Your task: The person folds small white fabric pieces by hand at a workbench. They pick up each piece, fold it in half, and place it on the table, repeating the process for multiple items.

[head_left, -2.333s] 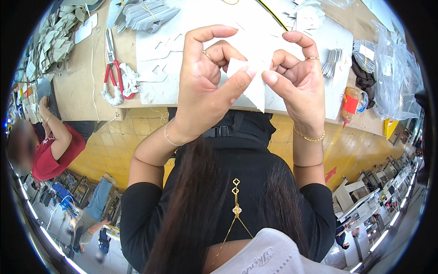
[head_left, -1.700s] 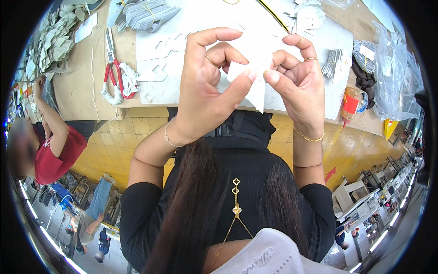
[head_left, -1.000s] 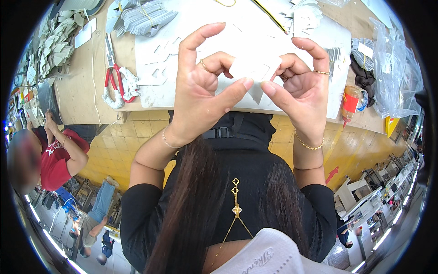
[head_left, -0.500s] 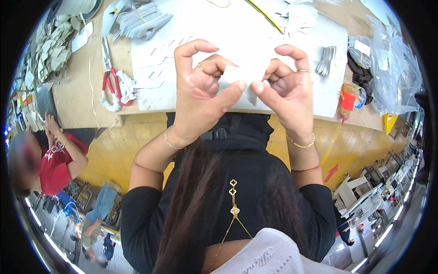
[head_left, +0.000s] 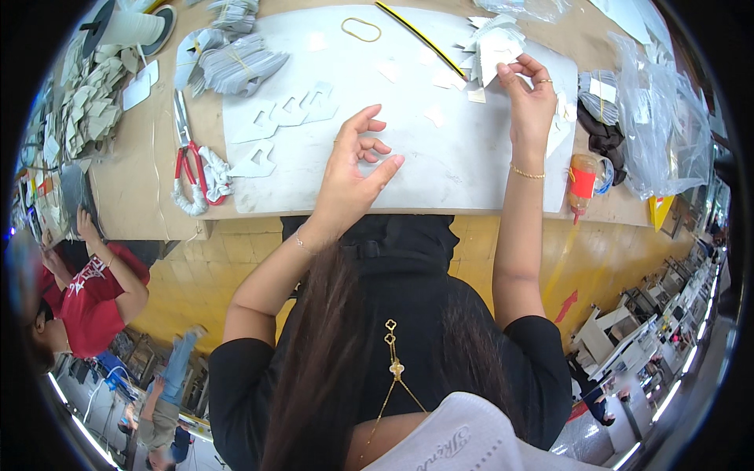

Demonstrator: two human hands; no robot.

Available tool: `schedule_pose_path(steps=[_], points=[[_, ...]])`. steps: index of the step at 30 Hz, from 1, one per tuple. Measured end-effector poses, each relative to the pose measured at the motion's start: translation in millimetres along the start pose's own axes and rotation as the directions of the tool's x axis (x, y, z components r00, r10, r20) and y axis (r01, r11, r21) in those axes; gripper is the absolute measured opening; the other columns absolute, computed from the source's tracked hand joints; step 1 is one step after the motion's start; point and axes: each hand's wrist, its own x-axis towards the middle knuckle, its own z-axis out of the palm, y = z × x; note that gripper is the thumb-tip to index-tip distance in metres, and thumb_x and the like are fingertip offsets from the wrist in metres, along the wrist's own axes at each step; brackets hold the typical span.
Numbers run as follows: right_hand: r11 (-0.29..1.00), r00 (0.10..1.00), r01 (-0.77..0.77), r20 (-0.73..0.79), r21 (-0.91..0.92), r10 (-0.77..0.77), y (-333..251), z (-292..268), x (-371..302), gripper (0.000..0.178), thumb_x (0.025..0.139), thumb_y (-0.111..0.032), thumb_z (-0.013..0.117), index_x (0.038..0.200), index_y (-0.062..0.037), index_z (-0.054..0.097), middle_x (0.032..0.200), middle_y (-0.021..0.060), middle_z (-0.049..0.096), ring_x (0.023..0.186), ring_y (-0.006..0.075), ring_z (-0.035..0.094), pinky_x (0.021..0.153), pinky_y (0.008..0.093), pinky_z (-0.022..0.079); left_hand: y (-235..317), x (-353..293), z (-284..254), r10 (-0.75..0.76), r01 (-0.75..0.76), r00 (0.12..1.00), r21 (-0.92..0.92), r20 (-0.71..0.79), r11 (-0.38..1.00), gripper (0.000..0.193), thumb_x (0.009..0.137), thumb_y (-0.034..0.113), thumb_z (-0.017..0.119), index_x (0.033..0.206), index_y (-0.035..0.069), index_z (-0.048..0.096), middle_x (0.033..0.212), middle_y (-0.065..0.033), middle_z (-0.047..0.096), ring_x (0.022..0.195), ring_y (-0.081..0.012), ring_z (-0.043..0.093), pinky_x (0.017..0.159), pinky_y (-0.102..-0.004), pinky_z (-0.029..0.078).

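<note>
Over the middle of the white sheet (head_left: 314,184) my left hand (head_left: 353,169) hovers with fingers loosely curled and apart, holding nothing. My right hand (head_left: 530,98) reaches to the far right, thumb and forefinger pinched on a small white cut piece (head_left: 503,52) at a loose pile of similar pieces (head_left: 485,35). Whether the pinched piece rests on the pile or is just above it, I cannot tell. Several white pieces with cut-out openings (head_left: 290,111) lie in a row left of my left hand. A few small white pieces (head_left: 434,117) are scattered across the sheet.
Red-handled scissors (head_left: 188,153) and grey bundles (head_left: 239,64) lie at left, near a spool (head_left: 133,27) and a heap of beige scraps (head_left: 94,90). A yellow-black strip (head_left: 420,38) lies far centre. At right are a red-labelled bottle (head_left: 581,184) and clear plastic bags (head_left: 667,118). A co-worker (head_left: 98,290) sits left.
My hands have parted. My right hand has gone from the centre to the far-right pile with a white piece; my left has let go and opened slightly. The co-worker's hands shifted.
</note>
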Motion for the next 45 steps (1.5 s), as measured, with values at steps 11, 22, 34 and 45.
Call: schedule_pose_path(steps=[11,22,34,45], points=[[0.694,0.879,0.333,-0.058,-0.638,-0.474,-15,31,-5,0.052,0.079,-0.016,0.08,0.123,-0.0055,0.056,0.097,0.0097,0.051,0.085,0.0203,0.053,0.075,0.0337,0.049,2,11,-39,0.422,-0.227,0.888,0.625,-0.182,0.747,0.031,0.084,0.006,0.071,0.115,0.005,0.066,0.112,-0.0133,0.056,0.098,-0.0288,0.055,0.088,-0.0382,0.047],[0.487,0.788,0.614,0.521,-0.621,-0.33,-30,101,-42,0.022,0.077,-0.014,0.078,0.096,-0.0055,0.07,0.097,0.0076,0.06,0.094,0.0259,0.057,0.084,0.0375,0.045,13,20,-72,0.438,-0.116,0.851,0.708,-0.292,0.697,0.024,0.085,0.008,0.073,0.109,0.006,0.071,0.111,-0.0105,0.059,0.102,-0.0256,0.059,0.082,-0.0326,0.048],[0.819,0.858,0.444,0.435,-0.362,-0.273,-31,69,-89,0.018,0.081,-0.002,0.074,0.097,-0.0039,0.066,0.092,0.0077,0.06,0.082,0.022,0.061,0.077,0.0328,0.049,5,23,-85,0.405,-0.074,0.849,0.68,-0.341,0.729,0.025,0.085,0.009,0.073,0.11,0.006,0.072,0.111,-0.0101,0.06,0.101,-0.0249,0.059,0.081,-0.0331,0.049],[0.687,0.774,0.603,0.509,-0.406,-0.378,-27,90,-86,0.015,0.079,-0.009,0.075,0.093,-0.0096,0.071,0.098,0.0056,0.057,0.089,0.0233,0.054,0.08,0.037,0.04,12,57,-100,0.344,-0.169,0.938,0.808,-0.044,0.564,0.025,0.084,0.011,0.07,0.108,0.004,0.072,0.105,-0.0139,0.062,0.103,-0.0327,0.056,0.092,-0.0417,0.045]])
